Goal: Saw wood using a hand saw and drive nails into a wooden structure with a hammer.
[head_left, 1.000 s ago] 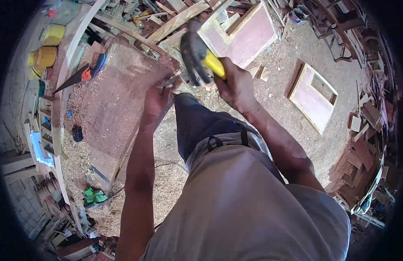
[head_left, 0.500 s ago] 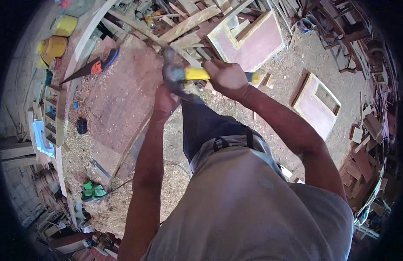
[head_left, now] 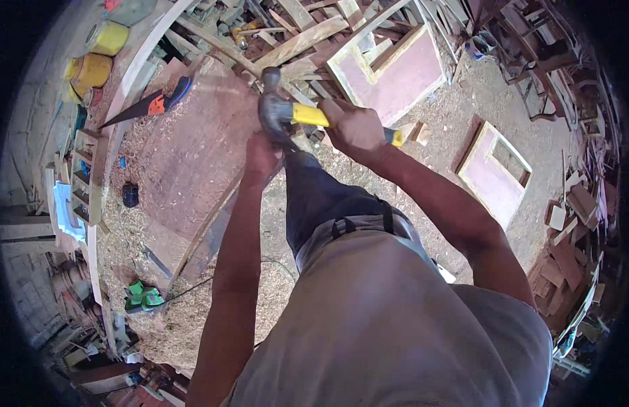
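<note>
My right hand (head_left: 358, 133) is closed round the yellow handle of a claw hammer (head_left: 276, 112), whose dark metal head points left. Just below that head is my left hand (head_left: 261, 157), at the right edge of a reddish-brown wooden board (head_left: 192, 136). The hammer head covers the left hand's fingers, so what they hold, if anything, is hidden. Beyond the hands, wooden strips run up into a pile of offcuts. A handsaw (head_left: 151, 103) with an orange and black handle rests at the board's far left.
Wood shavings surround a dark round object (head_left: 130, 195) and a green tool (head_left: 143, 296) with a cord. Yellow containers (head_left: 107, 39) stand at the far left. Two pale panels with cut-outs, one panel (head_left: 494, 169) nearer, lie to the right. Scrap wood (head_left: 565, 261) heaps along the right.
The hammer head, blurred before, now shows more clearly and sits slightly farther right. My right hand still grips the handle, and my left hand has barely shifted.
</note>
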`<action>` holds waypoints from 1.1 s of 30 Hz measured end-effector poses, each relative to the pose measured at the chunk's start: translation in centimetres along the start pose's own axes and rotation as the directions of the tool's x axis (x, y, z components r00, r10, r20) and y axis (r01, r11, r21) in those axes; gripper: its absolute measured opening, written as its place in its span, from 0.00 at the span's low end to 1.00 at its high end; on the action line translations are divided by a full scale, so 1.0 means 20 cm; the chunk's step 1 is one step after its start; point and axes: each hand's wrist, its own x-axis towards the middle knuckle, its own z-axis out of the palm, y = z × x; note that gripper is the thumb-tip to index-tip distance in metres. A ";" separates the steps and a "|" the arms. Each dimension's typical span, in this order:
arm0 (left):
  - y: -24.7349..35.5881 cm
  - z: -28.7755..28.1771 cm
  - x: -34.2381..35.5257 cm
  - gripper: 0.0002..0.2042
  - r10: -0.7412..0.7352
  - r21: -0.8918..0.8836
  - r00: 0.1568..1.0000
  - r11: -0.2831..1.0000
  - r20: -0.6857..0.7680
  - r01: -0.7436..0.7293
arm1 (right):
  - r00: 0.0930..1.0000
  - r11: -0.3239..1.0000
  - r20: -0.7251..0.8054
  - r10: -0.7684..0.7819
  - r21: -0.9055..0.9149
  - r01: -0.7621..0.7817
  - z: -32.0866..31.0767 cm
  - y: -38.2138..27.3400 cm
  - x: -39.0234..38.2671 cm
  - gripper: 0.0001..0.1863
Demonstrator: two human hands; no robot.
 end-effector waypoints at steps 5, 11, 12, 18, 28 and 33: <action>0.05 0.09 -0.14 0.14 0.255 0.397 0.966 0.892 -0.052 -0.215 | 0.996 0.992 0.088 -0.021 -0.118 0.032 0.01 0.04 -0.03 0.07; 0.24 0.14 -0.24 0.18 0.458 0.670 0.877 0.608 0.142 -0.426 | 0.990 0.989 -0.041 0.137 0.064 -0.135 -0.09 0.09 -0.15 0.13; 0.28 0.12 -0.20 0.17 0.441 0.590 0.886 0.681 0.140 -0.432 | 0.985 0.984 -0.062 0.161 0.087 -0.156 -0.12 0.09 -0.16 0.14; 0.35 0.10 -0.10 0.16 0.188 0.375 0.967 0.896 0.170 -0.240 | 0.966 0.949 -0.125 0.228 0.250 -0.192 -0.24 0.07 -0.10 0.13; 0.41 0.15 -0.05 0.15 0.103 0.565 0.980 0.805 0.168 -0.181 | 0.960 0.936 -0.155 0.234 0.303 -0.179 -0.40 -0.02 -0.03 0.14; 0.42 0.12 0.00 0.19 0.055 0.705 0.988 0.694 0.147 -0.143 | 0.899 0.876 -0.370 0.234 0.481 -0.030 -0.41 -0.10 0.02 0.15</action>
